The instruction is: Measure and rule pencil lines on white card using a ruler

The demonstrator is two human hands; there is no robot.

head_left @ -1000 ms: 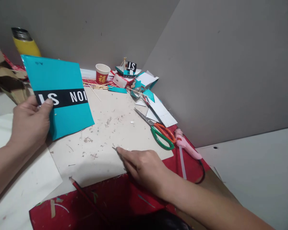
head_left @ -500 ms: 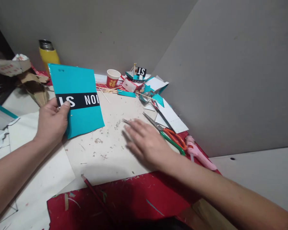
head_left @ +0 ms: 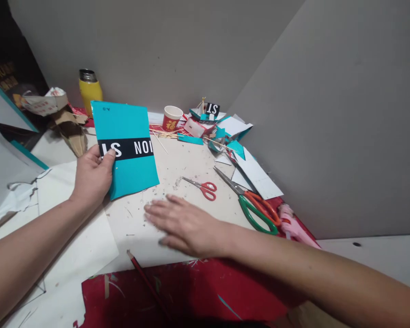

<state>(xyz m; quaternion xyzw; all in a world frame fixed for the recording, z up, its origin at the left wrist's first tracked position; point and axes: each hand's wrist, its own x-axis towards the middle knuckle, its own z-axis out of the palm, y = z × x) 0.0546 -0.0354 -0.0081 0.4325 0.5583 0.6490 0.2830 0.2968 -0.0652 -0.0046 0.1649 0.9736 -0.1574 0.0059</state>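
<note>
My left hand [head_left: 94, 175] is closed on the left edge of a teal piece of card [head_left: 131, 175] with a black band and white letters, thumb on its front face. The card is held up, tilted, above the white work sheet [head_left: 171, 157]. My right hand [head_left: 184, 225], fingers stretched out and a little blurred, is low over the sheet among small scraps, holding nothing. Just beyond it lie small red-handled scissors [head_left: 203, 186]. A red pencil [head_left: 145, 280] rests at the sheet's near edge.
Large scissors [head_left: 256, 205] with green and orange handles lie at the right, beside a pink glue gun [head_left: 295, 228]. Card offcuts [head_left: 258, 173], thin wooden sticks [head_left: 164, 134], a paper cup [head_left: 172, 119] and a yellow bottle [head_left: 90, 93] stand or lie along the back, near the grey wall.
My right hand has moved left and nearer, away from the small scissors, which now show in full. My left hand still holds the teal card. The whole view has shifted slightly.
</note>
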